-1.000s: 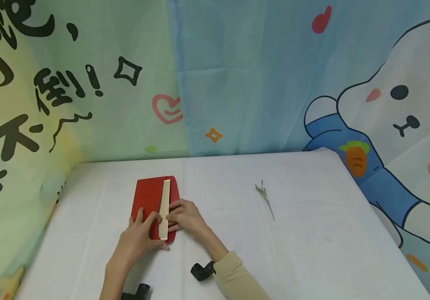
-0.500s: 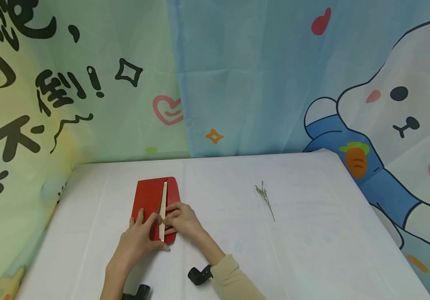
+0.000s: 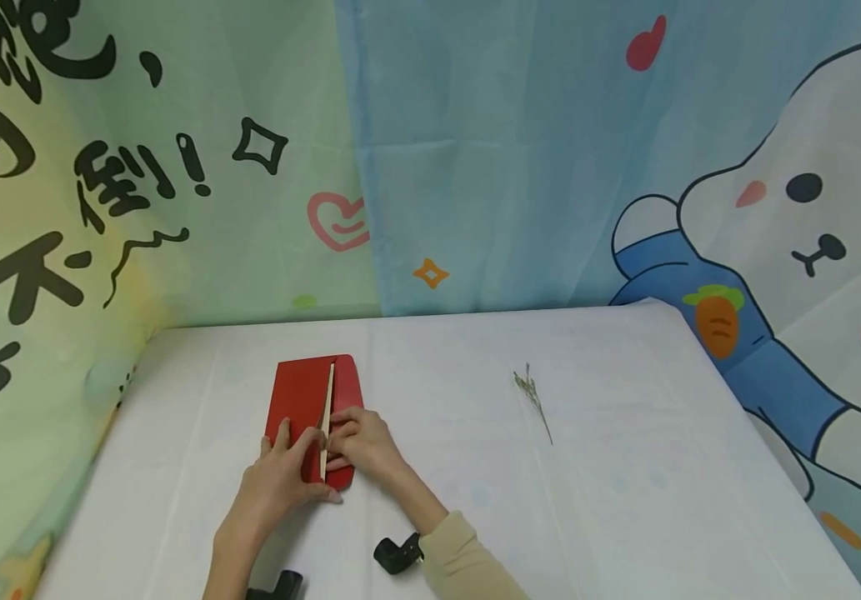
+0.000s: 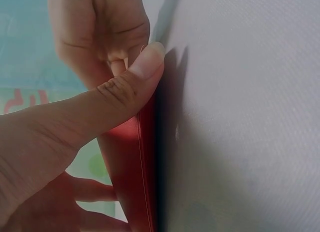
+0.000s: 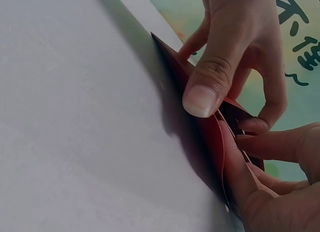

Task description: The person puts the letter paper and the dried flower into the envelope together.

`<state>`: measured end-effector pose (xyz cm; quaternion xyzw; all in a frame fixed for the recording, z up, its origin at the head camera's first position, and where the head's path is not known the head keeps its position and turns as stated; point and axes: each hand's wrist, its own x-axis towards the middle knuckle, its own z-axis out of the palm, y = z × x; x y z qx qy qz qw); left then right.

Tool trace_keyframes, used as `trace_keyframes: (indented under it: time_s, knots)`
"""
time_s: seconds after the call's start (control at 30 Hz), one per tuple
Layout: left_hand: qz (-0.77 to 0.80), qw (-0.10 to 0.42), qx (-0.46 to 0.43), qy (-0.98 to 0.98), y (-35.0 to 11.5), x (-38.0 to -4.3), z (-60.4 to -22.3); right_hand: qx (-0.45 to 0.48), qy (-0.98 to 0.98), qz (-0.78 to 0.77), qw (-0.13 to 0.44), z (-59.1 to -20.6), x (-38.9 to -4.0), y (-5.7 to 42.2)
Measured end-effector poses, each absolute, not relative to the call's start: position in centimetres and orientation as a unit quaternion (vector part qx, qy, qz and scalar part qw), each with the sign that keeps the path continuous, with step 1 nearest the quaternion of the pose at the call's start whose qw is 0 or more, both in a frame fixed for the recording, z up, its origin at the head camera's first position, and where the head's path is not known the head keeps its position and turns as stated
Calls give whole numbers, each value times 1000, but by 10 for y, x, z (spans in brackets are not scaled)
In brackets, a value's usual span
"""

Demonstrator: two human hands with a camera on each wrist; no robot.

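Observation:
A red envelope [image 3: 297, 392] lies on the table with its flap spread to the right. A narrow strip of cream paper [image 3: 328, 390] shows at its opening; the rest is inside or hidden. My left hand [image 3: 268, 487] grips the envelope, its thumb [image 4: 117, 95] at the near edge and its fingers on the upper face by the opening. Over the flap side, my right hand [image 3: 366, 446] pinches the paper at the opening. In the right wrist view, the right fingers [image 5: 272, 144] reach into the gap between the envelope's [image 5: 212, 137] layers.
A small dried sprig [image 3: 529, 390] lies on the white tablecloth [image 3: 625, 467] right of the hands. Black wrist cameras [image 3: 397, 554] sit at both wrists. A printed curtain [image 3: 475, 167] hangs behind the table's far edge.
The right hand has moved slightly left, and the visible cream strip has become narrower as the paper went further into the envelope. The left hand has stayed in place.

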<state>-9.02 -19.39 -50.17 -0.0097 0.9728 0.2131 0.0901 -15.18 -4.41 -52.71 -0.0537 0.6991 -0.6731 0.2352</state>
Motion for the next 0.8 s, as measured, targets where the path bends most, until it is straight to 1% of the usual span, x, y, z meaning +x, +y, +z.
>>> trace_keyframes:
  time_s: [0.33,0.8]
  knots:
    - [219,84,-2,972,-196,-88,-502,-69,725,-656,200,-529,-149,-52]
    - [218,83,-3,972,-195,-90,-503,-78,734,-649,186,-531,-151,-57]
